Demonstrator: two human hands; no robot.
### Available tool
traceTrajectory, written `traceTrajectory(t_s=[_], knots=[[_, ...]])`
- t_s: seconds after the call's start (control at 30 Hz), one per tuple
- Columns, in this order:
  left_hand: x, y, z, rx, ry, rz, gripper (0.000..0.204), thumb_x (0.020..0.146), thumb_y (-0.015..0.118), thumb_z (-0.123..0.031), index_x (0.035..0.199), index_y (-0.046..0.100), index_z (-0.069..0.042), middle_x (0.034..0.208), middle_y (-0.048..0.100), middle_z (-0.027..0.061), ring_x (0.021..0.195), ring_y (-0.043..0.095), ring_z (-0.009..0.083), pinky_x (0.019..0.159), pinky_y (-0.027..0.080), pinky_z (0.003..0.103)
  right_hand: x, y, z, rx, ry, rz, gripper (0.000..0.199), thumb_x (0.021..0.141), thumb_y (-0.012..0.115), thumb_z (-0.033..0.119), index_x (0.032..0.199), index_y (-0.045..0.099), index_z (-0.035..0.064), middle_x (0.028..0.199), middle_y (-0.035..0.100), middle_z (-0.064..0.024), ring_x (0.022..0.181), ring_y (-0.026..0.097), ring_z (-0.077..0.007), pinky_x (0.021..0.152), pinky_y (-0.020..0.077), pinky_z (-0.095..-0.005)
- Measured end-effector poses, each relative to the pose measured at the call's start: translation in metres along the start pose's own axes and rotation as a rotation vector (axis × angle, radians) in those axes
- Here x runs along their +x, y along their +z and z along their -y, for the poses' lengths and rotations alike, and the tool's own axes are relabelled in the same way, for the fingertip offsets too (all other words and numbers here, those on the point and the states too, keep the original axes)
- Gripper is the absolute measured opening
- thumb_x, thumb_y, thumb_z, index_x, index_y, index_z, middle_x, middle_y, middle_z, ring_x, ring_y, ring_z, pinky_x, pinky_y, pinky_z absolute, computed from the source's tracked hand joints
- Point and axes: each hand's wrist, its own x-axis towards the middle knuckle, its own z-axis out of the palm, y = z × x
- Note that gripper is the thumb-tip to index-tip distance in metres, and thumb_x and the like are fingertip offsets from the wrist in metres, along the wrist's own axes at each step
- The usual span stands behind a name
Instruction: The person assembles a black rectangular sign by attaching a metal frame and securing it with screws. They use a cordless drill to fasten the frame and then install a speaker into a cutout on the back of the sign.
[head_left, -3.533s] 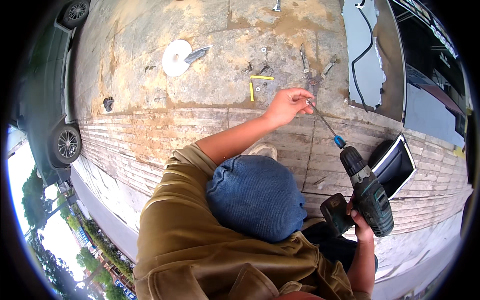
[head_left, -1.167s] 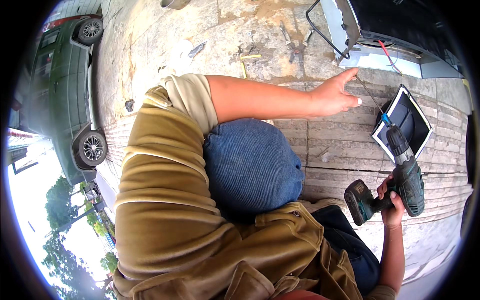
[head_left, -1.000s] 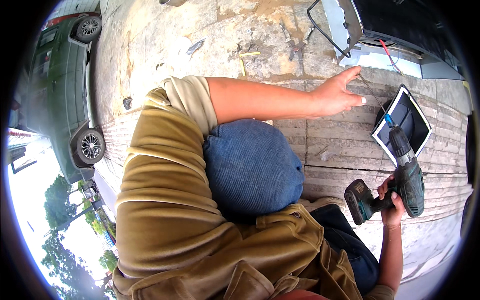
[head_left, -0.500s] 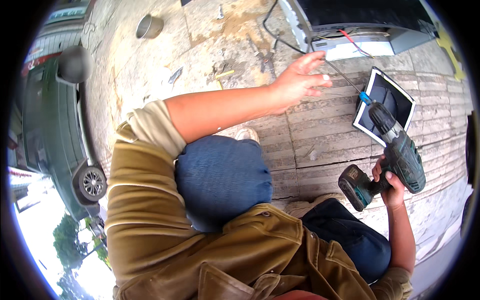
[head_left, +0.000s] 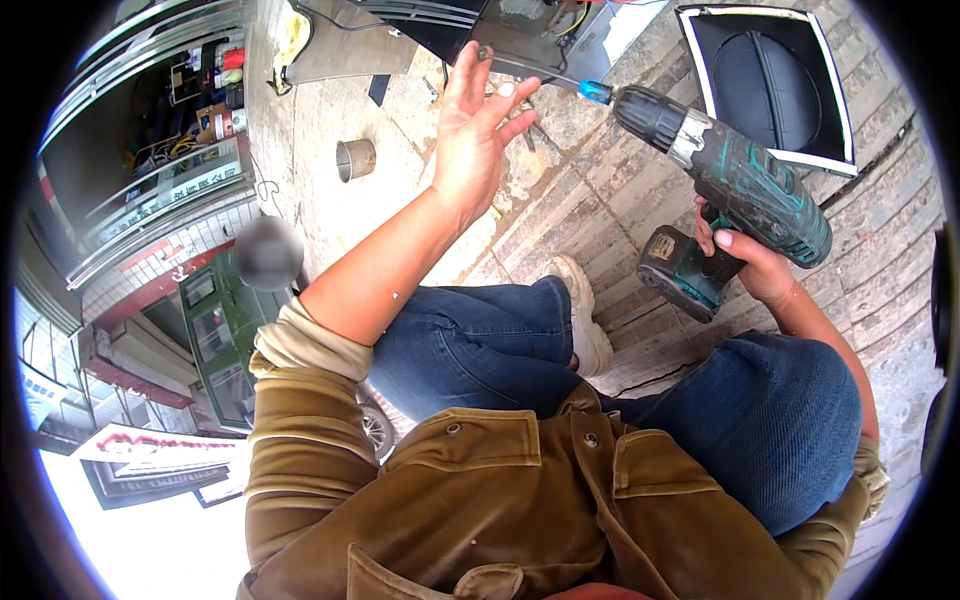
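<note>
My right hand (head_left: 755, 262) is wrapped round the grip of a dark green and black cordless drill (head_left: 750, 190), which points up and left. From its chuck runs a blue bit holder (head_left: 595, 92) with a long thin metal bit (head_left: 545, 74) reaching toward my left hand (head_left: 475, 150). That hand is raised with its fingers stretched and spread around the bit's far end. A small round metal piece (head_left: 484, 53) shows at the fingertips, too small to name. Beyond the fingers is a grey metal housing (head_left: 520, 40) with a dark panel and wires, partly cut off.
A white-rimmed black square panel (head_left: 765, 85) lies on the paving at the upper right. A metal cup (head_left: 356, 160) stands on the ground left of my left hand. My white shoe (head_left: 580, 315) is below the drill. A green vehicle (head_left: 218, 340) stands at the left.
The view has swung, so the housing now sits higher and the shop front shows at left. The drill remains in my right hand, and my left fingers still spread near the bit's end.
</note>
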Motion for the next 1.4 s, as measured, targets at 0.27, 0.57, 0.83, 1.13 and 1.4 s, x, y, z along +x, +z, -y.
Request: traceTrajectory(t_s=[0.27, 0.57, 0.83, 1.13, 1.4], knots=[[-0.004, 0.006, 0.0, -0.106, 0.025, -0.115, 0.06, 0.092, 0.059, -0.015, 0.142, 0.027, -0.013, 0.142, 0.038, 0.0051, 0.117, 0.054, 0.0266, 0.095, 0.045, 0.04, -0.009, -0.009, -0.011, -0.16, 0.05, -0.053, 0.049, 0.079, 0.068, 0.024, 0.121, 0.055, 0.0017, 0.101, 0.061, -0.0048, 0.095, 0.056, -0.0149, 0.091, 0.041, -0.0296], [-0.003, -0.022, -0.001, 0.23, 0.133, -0.236, 0.04, 0.091, 0.06, -0.013, 0.129, 0.048, -0.005, 0.104, 0.059, 0.0066, 0.096, 0.059, 0.0183, 0.083, 0.049, 0.031, -0.004, -0.014, -0.013, -0.211, 0.029, -0.038, 0.044, 0.081, 0.066, 0.024, 0.118, 0.056, 0.0029, 0.099, 0.06, -0.003, 0.096, 0.054, -0.0143, 0.093, 0.0379, -0.0297], [0.025, -0.057, -0.027, 1.468, 0.696, 0.006, 0.039, 0.085, 0.059, -0.001, 0.123, 0.06, -0.01, 0.129, 0.057, 0.0074, 0.116, 0.057, 0.0231, 0.096, 0.045, 0.031, -0.001, -0.009, -0.017, -0.24, -0.008, -0.096, 0.045, 0.081, 0.065, 0.025, 0.119, 0.054, 0.0028, 0.097, 0.058, -0.0025, 0.092, 0.053, -0.0135, 0.089, 0.039, -0.0293], [0.025, -0.06, -0.028, 1.556, 0.738, 0.029, 0.042, 0.085, 0.057, 0.0, 0.125, 0.059, -0.012, 0.131, 0.056, 0.0027, 0.118, 0.055, 0.0208, 0.098, 0.045, 0.03, 0.001, -0.007, -0.012, -0.289, -0.03, -0.098, 0.044, 0.083, 0.065, 0.025, 0.12, 0.054, 0.0032, 0.097, 0.058, -0.0024, 0.092, 0.053, -0.0136, 0.088, 0.039, -0.0294], [0.025, -0.061, -0.025, 1.51, 0.739, 0.01, 0.044, 0.085, 0.058, 0.0, 0.126, 0.059, -0.014, 0.131, 0.056, 0.0029, 0.118, 0.055, 0.0209, 0.097, 0.045, 0.03, 0.004, -0.002, -0.01, -0.273, -0.026, -0.105, 0.043, 0.083, 0.066, 0.023, 0.12, 0.054, 0.0038, 0.098, 0.059, -0.002, 0.093, 0.053, -0.0127, 0.089, 0.0395, -0.0285]])
